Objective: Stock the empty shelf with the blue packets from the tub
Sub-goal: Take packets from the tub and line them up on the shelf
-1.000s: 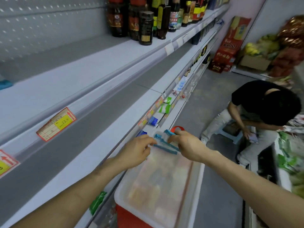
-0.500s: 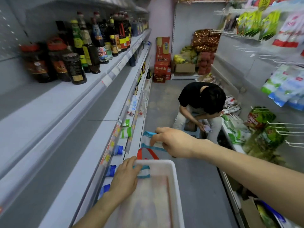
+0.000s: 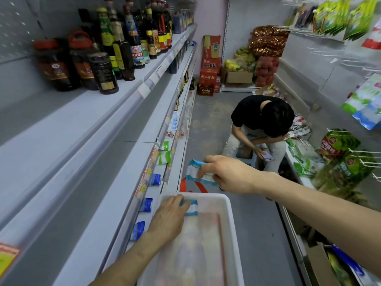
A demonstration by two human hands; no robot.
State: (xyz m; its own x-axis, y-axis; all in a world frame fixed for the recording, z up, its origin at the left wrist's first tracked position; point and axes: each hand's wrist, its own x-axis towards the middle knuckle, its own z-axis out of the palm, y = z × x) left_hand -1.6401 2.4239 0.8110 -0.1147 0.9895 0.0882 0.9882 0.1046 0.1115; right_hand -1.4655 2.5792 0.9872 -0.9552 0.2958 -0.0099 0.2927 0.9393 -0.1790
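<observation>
Head view: narrow shop aisle, grey floor point(image 3: 210, 112). White shelving on the left, sauce bottles point(image 3: 115, 48) on top, bare shelf point(image 3: 99, 203) below. Above the white tub point(image 3: 231, 213), right hand point(image 3: 228, 174) pinches a blue packet point(image 3: 198, 172). In the tub, left hand point(image 3: 169, 217), fingers curled, grips a second packet point(image 3: 191, 207). A crouching person point(image 3: 261, 124) is ahead.

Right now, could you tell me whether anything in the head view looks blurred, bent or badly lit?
Head view: soft, even light, no hard shadows; the wide lens bows the shelf edges; the right hand and its blue packet are fairly sharp; the dark jars and the hanging bags near the frame's edges smear; the tub looks washed out inside.
</observation>
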